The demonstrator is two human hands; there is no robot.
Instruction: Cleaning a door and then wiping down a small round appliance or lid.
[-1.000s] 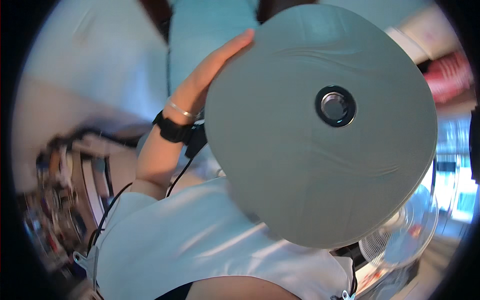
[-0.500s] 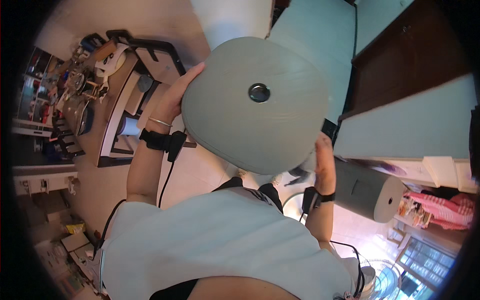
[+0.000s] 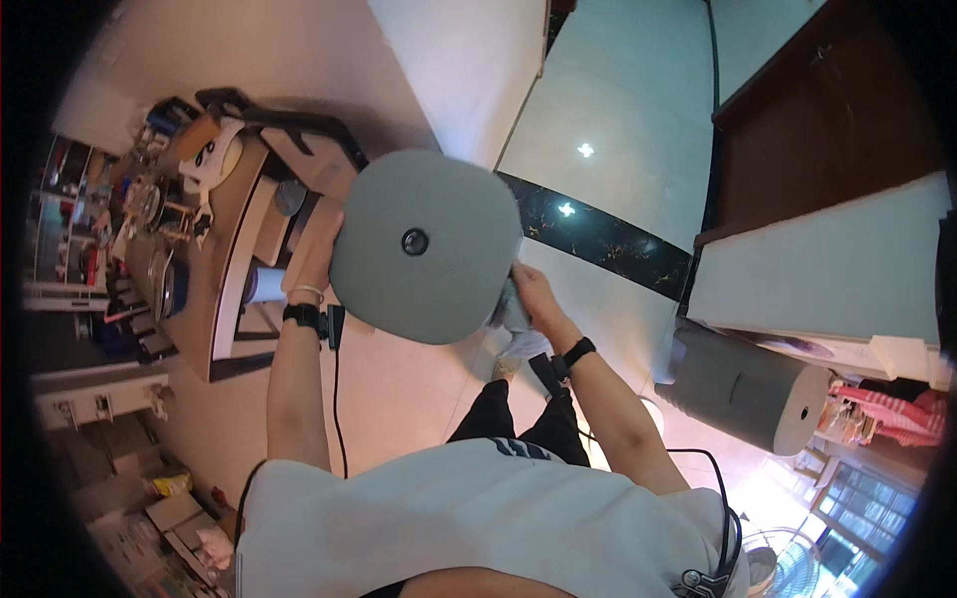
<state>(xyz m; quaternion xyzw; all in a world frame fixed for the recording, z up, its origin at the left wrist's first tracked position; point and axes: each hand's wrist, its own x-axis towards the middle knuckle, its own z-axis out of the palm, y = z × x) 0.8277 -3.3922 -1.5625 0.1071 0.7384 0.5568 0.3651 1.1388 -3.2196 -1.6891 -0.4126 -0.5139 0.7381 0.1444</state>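
A grey rounded-square lid (image 3: 439, 299) with a dark-ringed hole in its middle is held up in front of me, its flat face toward me. My left hand (image 3: 317, 254) grips its left edge, with most of the fingers hidden behind it. At the lower right edge is my right hand (image 3: 535, 299), closed on a crumpled light-grey cloth (image 3: 511, 311) that hangs below it. Part of the cloth is hidden behind the lid. To the right a long grey container (image 3: 743, 389) lies on its side, with a small dark hole in its rounded end.
A cluttered table (image 3: 231, 234) and a dark-framed chair (image 3: 309, 130) stand at the left. A black marble strip (image 3: 618, 244) crosses the floor ahead, near a brown door (image 3: 827, 130). A fan (image 3: 783, 563) is at the lower right, with pink checked cloth (image 3: 887, 409) above it.
The lid has moved away from me, down and to the left, with both hands. My right arm now reaches further forward, and more of the cloth shows.
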